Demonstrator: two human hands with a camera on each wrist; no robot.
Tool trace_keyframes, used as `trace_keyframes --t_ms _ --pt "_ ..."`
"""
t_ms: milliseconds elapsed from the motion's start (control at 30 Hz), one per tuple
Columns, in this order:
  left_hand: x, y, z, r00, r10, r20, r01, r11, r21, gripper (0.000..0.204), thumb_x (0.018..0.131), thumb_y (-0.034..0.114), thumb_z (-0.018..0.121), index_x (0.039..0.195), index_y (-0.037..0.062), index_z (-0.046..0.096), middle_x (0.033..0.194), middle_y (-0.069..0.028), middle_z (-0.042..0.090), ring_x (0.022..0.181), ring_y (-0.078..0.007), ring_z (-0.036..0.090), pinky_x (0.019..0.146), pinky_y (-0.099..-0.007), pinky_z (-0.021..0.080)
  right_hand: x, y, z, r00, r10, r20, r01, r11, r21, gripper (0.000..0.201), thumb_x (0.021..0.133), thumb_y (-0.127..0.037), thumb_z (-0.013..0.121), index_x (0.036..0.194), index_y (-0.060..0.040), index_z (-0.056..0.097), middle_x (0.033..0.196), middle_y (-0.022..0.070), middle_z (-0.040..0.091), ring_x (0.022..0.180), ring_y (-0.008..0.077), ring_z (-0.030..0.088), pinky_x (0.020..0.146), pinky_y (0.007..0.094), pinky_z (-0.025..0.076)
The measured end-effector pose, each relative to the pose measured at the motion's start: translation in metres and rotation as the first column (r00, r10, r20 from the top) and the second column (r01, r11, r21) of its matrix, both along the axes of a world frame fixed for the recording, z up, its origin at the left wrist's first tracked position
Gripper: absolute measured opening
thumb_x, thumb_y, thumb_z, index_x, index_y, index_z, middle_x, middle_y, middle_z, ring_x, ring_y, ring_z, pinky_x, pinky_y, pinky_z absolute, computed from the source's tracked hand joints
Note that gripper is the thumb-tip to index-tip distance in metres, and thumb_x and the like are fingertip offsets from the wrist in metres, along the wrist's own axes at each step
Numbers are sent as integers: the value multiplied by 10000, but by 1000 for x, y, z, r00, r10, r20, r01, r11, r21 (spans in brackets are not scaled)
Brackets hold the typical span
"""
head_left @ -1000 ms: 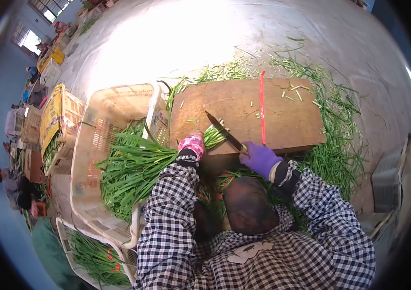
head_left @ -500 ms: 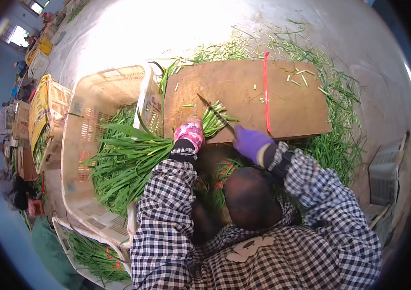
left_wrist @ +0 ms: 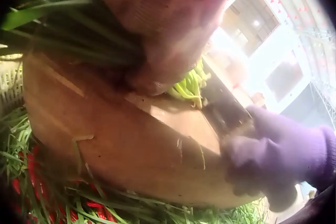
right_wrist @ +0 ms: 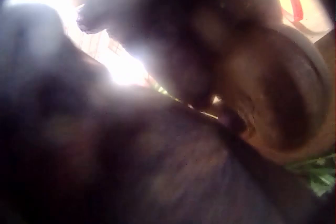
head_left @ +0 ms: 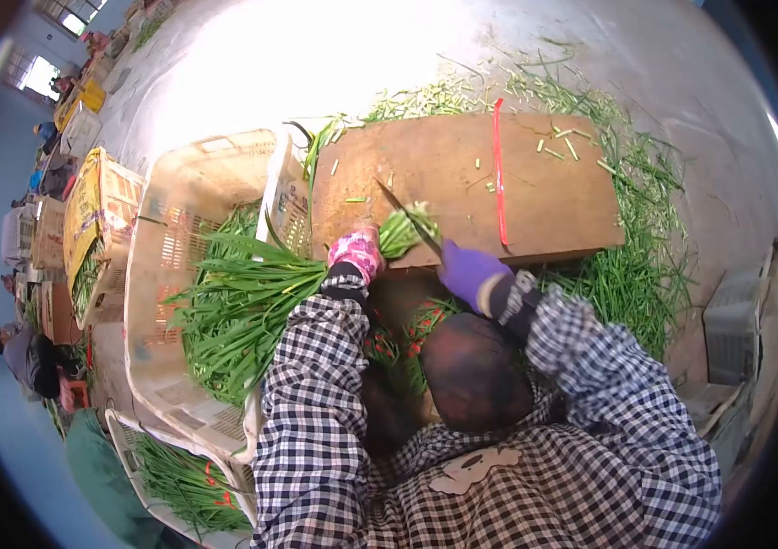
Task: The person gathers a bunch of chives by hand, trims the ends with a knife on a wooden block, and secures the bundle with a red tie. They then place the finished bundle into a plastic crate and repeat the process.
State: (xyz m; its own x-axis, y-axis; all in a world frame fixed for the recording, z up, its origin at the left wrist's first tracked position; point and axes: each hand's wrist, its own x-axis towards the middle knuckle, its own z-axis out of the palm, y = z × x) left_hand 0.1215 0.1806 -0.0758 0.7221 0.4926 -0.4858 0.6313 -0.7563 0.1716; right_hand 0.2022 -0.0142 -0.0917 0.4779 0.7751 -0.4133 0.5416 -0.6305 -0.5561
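In the head view my left hand point(head_left: 355, 252), in a pink patterned glove, grips a bunch of garlic chives point(head_left: 247, 293) near its cut ends. The long leaves trail left over a crate, and the pale stalk ends point(head_left: 405, 229) lie on a wooden block point(head_left: 535, 206). My right hand point(head_left: 473, 274), in a purple glove, holds a knife point(head_left: 393, 199) by its handle, the dark blade slanting across the stalk ends. The left wrist view has the pink glove point(left_wrist: 163, 40) close up and the purple glove point(left_wrist: 278, 145) at right. Dark blur fills most of the right wrist view.
A white plastic crate point(head_left: 142, 329) with chives stands left of the block; another crate point(head_left: 119, 428) holds chives with red ties. A red strap point(head_left: 501, 174) crosses the block. Trimmings point(head_left: 641, 220) litter the floor. Beyond are more crates and people. A grey bin point(head_left: 732, 320) stands right.
The knife and right hand have shifted left, and the blade now crosses the stalk ends closer to the left hand. The left hand keeps its grip. The whole view has shifted slightly.
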Motion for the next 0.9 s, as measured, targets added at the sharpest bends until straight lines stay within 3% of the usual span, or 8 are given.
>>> trace_keyframes --t_ms 500,567,600,667,733,800,867,900 --pt "-20 12 35 936 134 327 -103 989 -109 583 670 253 694 1188 71 495 1049 -217 594 985 -326 584 844 -384 468 30 21 3 970 -39 239 7 991 132 300 842 -269 475 1023 -30 482 831 212 609 766 399 586 689 479 457" --pt "-38 51 22 685 134 716 -1 983 -183 586 730 283 666 1229 67 447 1036 -132 597 815 -227 603 654 -310 513 34 31 -4 948 -99 303 37 978 204 310 834 -257 482 1045 -30 483 821 208 611 764 401 584 688 480 458" --pt "-44 43 70 382 424 821 213 824 -525 539 806 326 602 1253 88 418 1013 -104 555 677 -134 532 484 -217 453 36 35 -5 910 -182 372 81 959 272 323 825 -246 489 1066 -31 485 810 205 612 761 402 583 688 481 458" --pt "-83 95 103 564 388 729 -76 903 -422 532 853 383 542 1281 106 390 997 -111 520 609 -96 473 423 -159 382 37 32 19 888 -139 438 -6 950 313 373 805 -285 536 1087 -43 503 800 165 626 737 352 609 670 438 478" --pt "-120 124 141 -57 640 766 106 767 -633 504 895 346 483 1264 16 388 984 -105 539 645 -141 524 502 -239 463 31 19 61 853 -122 507 -74 934 348 425 786 -324 583 1109 -56 522 790 126 639 714 301 635 651 394 498" --pt "-123 82 195 -176 625 761 26 776 -631 385 903 310 461 1155 20 438 945 -103 548 679 -149 540 556 -267 479 14 -6 95 929 10 -370 164 886 434 359 818 -305 592 1037 -22 568 764 104 642 621 219 626 584 340 493" --pt "-124 31 239 -377 584 719 -115 740 -662 244 920 238 416 937 27 538 868 -98 566 746 -167 571 664 -321 511 -10 -21 101 532 76 -844 162 968 190 280 859 -255 573 961 5 595 755 77 649 573 160 608 555 297 490" --pt "-137 49 222 -285 529 799 41 840 -541 228 910 231 432 924 25 527 834 -92 564 749 -172 577 659 -324 515 -23 -25 104 434 216 -875 56 963 265 277 866 -231 569 1006 6 583 820 86 647 641 165 616 601 298 499"
